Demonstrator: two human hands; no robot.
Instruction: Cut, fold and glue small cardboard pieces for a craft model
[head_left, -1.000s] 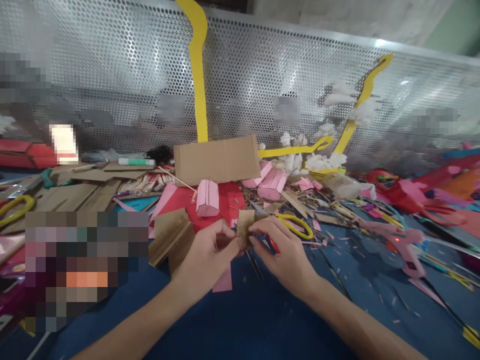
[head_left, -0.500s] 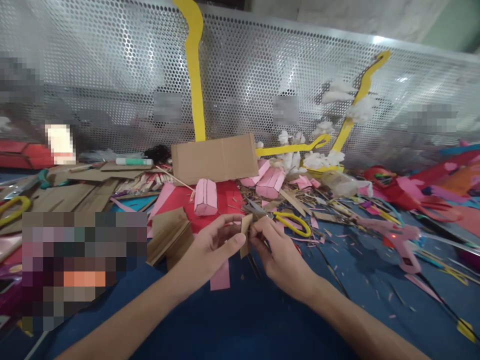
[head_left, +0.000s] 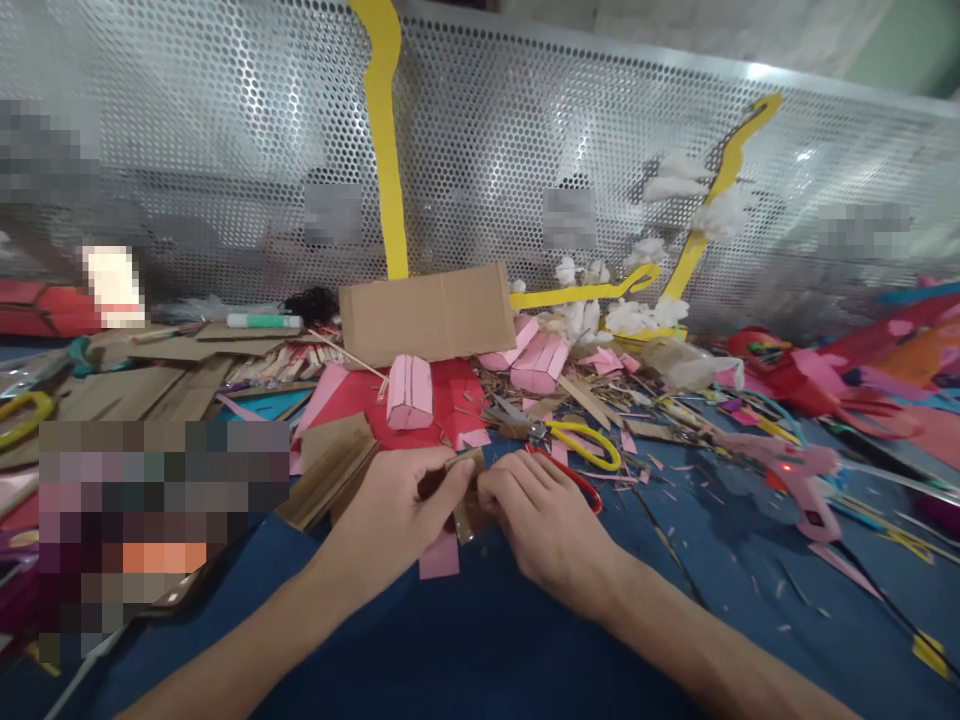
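Note:
A small piece of cardboard [head_left: 469, 518] with a shiny lower part is between my hands. My left hand [head_left: 401, 510] pinches it from the left, with the thumb across its upper part. My right hand [head_left: 551, 515] has its fingers curled closed at the piece's right edge, and the fingertips are partly hidden. Just beyond the right hand lie yellow-handled scissors [head_left: 585, 445], and a red-handled tool [head_left: 581, 482] is partly covered by that hand. A pink paper strip [head_left: 440, 557] lies under the left hand. Folded cardboard [head_left: 330, 470] rests left of it.
A pink glue gun [head_left: 802, 475] with a lit red light stands at the right, its cord trailing forward. Behind my hands are a pink paper box [head_left: 410, 392], a cardboard box [head_left: 427, 315] and yellow strips with white tufts. A perforated metal panel [head_left: 480, 140] closes the back.
Both hands have come slightly lower and closer together. The cardboard piece has tilted from upright, its shiny lower part now showing. More of the red-handled tool is visible.

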